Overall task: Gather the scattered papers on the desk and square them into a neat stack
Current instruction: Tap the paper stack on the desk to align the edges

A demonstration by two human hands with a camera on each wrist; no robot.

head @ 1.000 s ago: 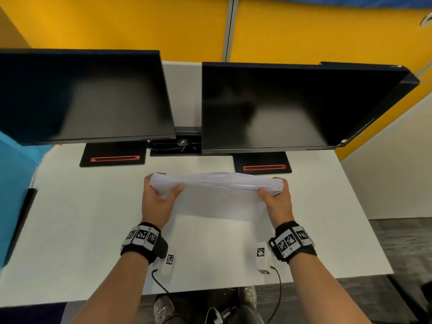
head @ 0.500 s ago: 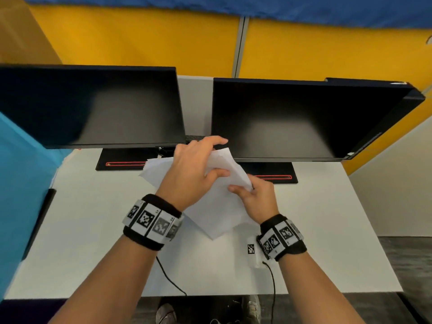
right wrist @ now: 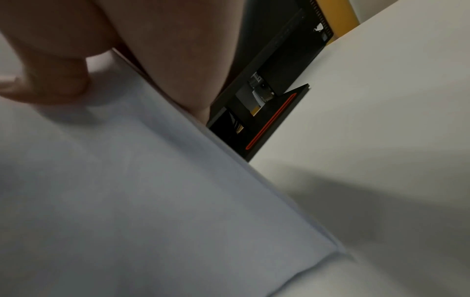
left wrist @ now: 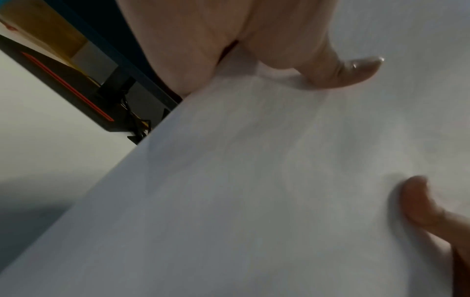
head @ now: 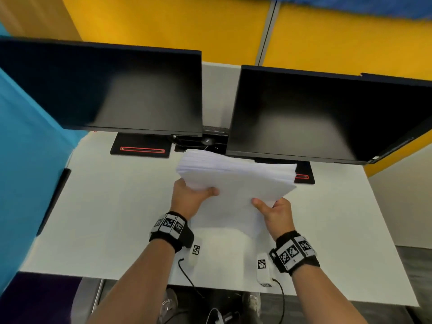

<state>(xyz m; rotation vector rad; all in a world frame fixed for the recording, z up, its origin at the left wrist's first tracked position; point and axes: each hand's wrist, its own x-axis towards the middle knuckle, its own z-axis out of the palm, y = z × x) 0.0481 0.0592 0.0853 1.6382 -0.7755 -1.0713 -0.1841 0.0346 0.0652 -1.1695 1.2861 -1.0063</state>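
Holding the stack of papers (head: 236, 183) tilted above the white desk (head: 112, 206), the left hand (head: 189, 199) and right hand (head: 275, 213) each pinch a near edge, where these light, floppy, slippery sheets seem best gripped

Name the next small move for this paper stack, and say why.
Probably stand the paper stack on its far edge and tap it on the desk. The left hand and right hand grip its near corners in the air, and the far edges look fanned, not flush.
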